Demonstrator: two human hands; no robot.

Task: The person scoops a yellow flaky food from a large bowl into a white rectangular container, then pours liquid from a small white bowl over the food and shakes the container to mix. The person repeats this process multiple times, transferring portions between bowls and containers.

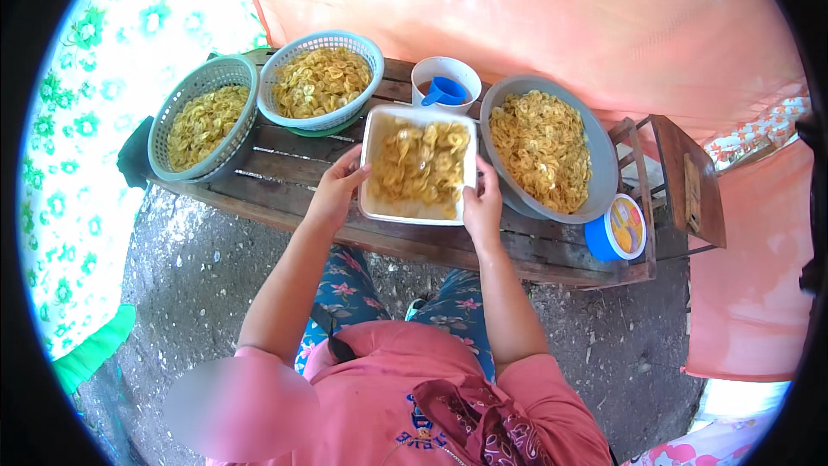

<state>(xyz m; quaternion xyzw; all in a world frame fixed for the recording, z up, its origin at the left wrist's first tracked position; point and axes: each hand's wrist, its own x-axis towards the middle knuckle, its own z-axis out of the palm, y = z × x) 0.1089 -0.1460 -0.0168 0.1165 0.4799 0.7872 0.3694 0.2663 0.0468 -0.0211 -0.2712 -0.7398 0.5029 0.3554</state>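
Right there, over the brown slatted wooden bench [552, 255], the left hand [338, 186] and right hand [483, 206] are grasping a squarish white plastic tub [368, 143] of thin yellow slices [423, 160] between them.

A slatted wooden bench [276, 194] stands on dark, speckled ground [207, 250]. Clockwise around the view's centre, it carries a pale slotted basket [207, 80] at 10 o'clock, a green base [332, 129] under a 2nd slotted basket [368, 62] at 11, a white bucket [431, 68] just past 12, a grey basin [603, 156] at 2 and a round blue tub [603, 240] at 3.
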